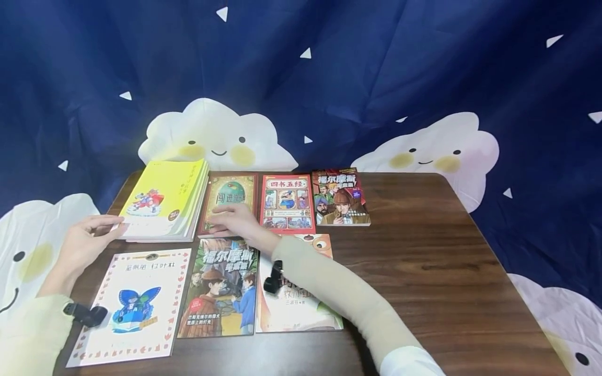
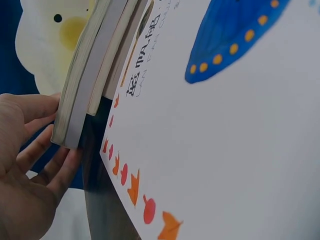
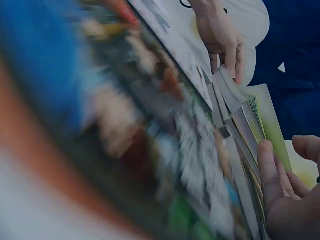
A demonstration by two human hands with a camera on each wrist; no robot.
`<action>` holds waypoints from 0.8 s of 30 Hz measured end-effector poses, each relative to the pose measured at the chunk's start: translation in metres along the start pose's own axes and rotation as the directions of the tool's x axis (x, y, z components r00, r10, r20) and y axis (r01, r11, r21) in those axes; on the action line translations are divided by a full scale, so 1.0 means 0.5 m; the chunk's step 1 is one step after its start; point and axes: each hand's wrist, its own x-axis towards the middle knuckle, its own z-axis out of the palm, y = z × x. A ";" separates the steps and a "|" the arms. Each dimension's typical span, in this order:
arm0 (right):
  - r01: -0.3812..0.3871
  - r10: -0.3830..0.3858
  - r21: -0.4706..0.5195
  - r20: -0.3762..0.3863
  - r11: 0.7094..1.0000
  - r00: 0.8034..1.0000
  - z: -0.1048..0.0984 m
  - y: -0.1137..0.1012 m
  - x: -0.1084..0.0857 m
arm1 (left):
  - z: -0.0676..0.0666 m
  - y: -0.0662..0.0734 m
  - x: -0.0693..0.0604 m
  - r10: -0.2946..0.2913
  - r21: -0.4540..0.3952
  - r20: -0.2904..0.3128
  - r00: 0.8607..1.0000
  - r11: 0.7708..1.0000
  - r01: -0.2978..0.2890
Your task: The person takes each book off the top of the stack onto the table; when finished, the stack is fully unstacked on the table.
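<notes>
At the far left of the table lies a stack of books [image 1: 157, 196], its top cover yellow. My left hand [image 1: 89, 237] holds the stack's near left corner, with digits on both sides of the book edges [image 2: 75, 105]. My right hand [image 1: 242, 222] rests over the lower part of a green book [image 1: 230, 188] beside the stack. Its fingertips lie near the gap between book and stack, touching the edges in the right wrist view. The hand hides much of that green cover.
Beside the green book lie a red book [image 1: 287, 201] and a dark detective book [image 1: 345, 209]. Nearer me are a white butterfly book [image 1: 136, 318], another detective book [image 1: 218, 313] and a pale book [image 1: 305, 318] partly under my right sleeve. A blue cloud-patterned curtain [image 1: 329, 94] hangs behind.
</notes>
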 end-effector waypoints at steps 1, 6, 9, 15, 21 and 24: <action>-0.004 0.004 0.006 0.002 1.000 1.000 0.013 0.001 0.009 | 0.000 -0.002 -0.002 -0.005 0.001 -0.001 1.000 1.000 0.005; 0.010 -0.011 -0.039 -0.017 0.999 1.000 0.064 0.008 0.038 | 0.002 -0.007 -0.007 -0.024 -0.011 -0.007 1.000 1.000 0.024; 0.031 -0.036 -0.105 -0.038 0.994 0.999 0.085 0.009 0.047 | 0.002 -0.007 -0.009 -0.034 -0.042 -0.005 0.999 0.999 0.034; 0.048 -0.085 -0.255 -0.133 0.966 0.987 0.114 0.005 0.056 | 0.002 -0.002 -0.009 -0.073 -0.072 0.020 0.997 0.995 0.074; -0.006 -0.060 -0.281 -0.224 0.960 0.973 0.127 0.010 0.071 | 0.005 0.001 -0.007 -0.076 -0.062 0.025 0.997 0.995 0.077; -0.003 -0.043 -0.217 -0.203 0.976 0.978 0.118 0.016 0.080 | 0.007 -0.001 -0.005 -0.058 -0.058 0.020 0.998 0.997 0.059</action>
